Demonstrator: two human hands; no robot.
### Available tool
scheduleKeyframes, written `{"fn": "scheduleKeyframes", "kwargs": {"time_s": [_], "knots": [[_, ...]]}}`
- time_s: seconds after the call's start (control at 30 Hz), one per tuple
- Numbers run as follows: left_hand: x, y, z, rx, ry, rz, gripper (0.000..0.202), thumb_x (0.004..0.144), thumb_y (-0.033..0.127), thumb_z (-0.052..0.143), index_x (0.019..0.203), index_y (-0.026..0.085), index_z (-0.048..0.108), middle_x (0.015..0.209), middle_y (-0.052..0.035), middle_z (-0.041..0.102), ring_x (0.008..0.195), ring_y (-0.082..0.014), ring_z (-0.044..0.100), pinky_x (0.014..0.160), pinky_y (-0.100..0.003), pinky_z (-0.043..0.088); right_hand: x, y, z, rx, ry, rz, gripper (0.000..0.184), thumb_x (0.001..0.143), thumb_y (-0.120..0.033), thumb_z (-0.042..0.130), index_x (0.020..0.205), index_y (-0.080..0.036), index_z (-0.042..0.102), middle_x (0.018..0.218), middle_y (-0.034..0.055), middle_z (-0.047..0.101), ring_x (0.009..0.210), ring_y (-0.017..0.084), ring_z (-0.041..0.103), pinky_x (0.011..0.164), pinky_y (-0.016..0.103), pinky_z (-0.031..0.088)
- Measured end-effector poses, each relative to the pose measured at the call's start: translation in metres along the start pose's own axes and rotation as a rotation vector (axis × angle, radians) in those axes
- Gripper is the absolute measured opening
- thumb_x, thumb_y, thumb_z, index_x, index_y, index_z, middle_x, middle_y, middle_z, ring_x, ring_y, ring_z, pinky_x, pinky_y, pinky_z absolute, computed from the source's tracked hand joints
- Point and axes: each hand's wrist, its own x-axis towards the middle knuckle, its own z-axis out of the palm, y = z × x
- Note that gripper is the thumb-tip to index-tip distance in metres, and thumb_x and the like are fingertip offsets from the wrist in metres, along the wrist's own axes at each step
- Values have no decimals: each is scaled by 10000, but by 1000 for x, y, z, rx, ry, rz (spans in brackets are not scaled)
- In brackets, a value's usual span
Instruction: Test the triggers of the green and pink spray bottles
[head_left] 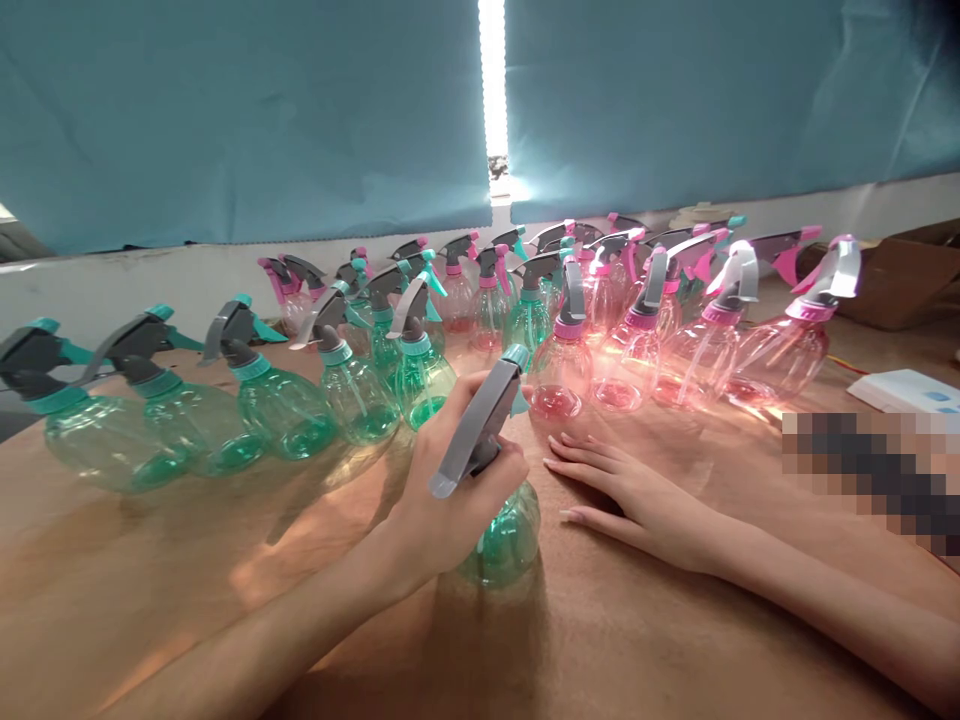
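My left hand is wrapped round the neck of a green spray bottle that stands on the brown table. Its grey trigger head with a teal nozzle sticks up above my fingers. My right hand lies flat on the table just right of that bottle, fingers stretched out and together, holding nothing. Neither hand touches the other bottles.
Several green spray bottles stand in rows at the left and several pink ones at the right, behind my hands. A white box and a cardboard box sit at the far right. A teal curtain hangs behind.
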Motion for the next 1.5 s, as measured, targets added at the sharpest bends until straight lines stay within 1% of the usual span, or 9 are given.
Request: {"fn": "scheduleKeyframes", "kwargs": {"time_s": [0.2, 0.33, 0.4, 0.7, 0.87, 1.03, 1.2, 1.37, 1.5], "knots": [[-1, 3, -2, -2, -7, -27, 207, 761, 192, 469, 960, 248, 455, 646, 72, 359, 527, -128, 409, 524, -273, 332, 0, 0, -1, 11, -8, 5, 593, 933, -551, 479, 1435, -235, 459, 1536, 81, 383, 1424, 301, 319, 1159, 543, 281], [0, 3, -4, -35, -25, -57, 129, 745, 177, 486, 842, 240, 428, 653, 62, 362, 559, -130, 424, 522, -269, 322, 0, 0, -1, 19, -3, 7, 592, 928, -552, 489, 1434, -247, 459, 1536, 75, 383, 1422, 303, 322, 1157, 543, 284], [0, 2, -6, -40, -44, -66, 119, 741, 171, 485, 819, 238, 425, 650, 60, 381, 565, -129, 423, 525, -269, 320, 0, 0, -1, 24, 1, 9, 588, 926, -549, 496, 1433, -253, 459, 1535, 73, 387, 1422, 304, 322, 1156, 544, 285], [0, 3, -10, 13, -81, -89, 99, 744, 189, 496, 828, 228, 461, 663, 38, 485, 613, -151, 500, 536, -266, 383, 0, 0, -1, -1, -9, -2, 601, 932, -553, 479, 1442, -236, 445, 1542, 77, 368, 1428, 298, 311, 1154, 544, 288], [2, 2, -10, 19, -60, -68, 145, 726, 199, 507, 868, 231, 517, 668, 31, 526, 597, -156, 509, 535, -276, 412, 0, 0, -1, 2, -1, -14, 597, 931, -547, 489, 1446, -251, 437, 1542, 72, 365, 1426, 300, 316, 1152, 547, 291], [2, -2, -5, -52, -31, -17, 283, 731, 218, 517, 1011, 249, 536, 863, -1, 612, 757, -191, 606, 616, -302, 497, 0, 0, -2, 3, -3, -13, 589, 935, -544, 482, 1448, -257, 432, 1544, 64, 360, 1425, 302, 316, 1152, 554, 286], [-1, -1, -1, -30, 23, -23, 292, 777, 208, 503, 1064, 252, 525, 826, 20, 594, 761, -171, 604, 755, -330, 518, 1, -2, -3, -37, -40, -7, 625, 941, -571, 442, 1450, -209, 431, 1551, 74, 347, 1430, 299, 305, 1156, 536, 288], [-2, -1, 0, 5, 32, -30, 232, 776, 196, 494, 994, 246, 556, 772, 37, 569, 655, -140, 557, 734, -320, 505, 2, -2, -3, -27, -14, -8, 607, 938, -566, 455, 1441, -226, 445, 1545, 68, 361, 1427, 295, 313, 1155, 537, 291], [-1, -3, 0, -19, 10, -44, 188, 778, 194, 495, 947, 246, 557, 744, 30, 559, 728, -169, 593, 688, -308, 501, 1, -2, -3, -16, -11, -10, 596, 939, -558, 463, 1441, -238, 444, 1545, 64, 361, 1429, 293, 311, 1155, 535, 291]]}}
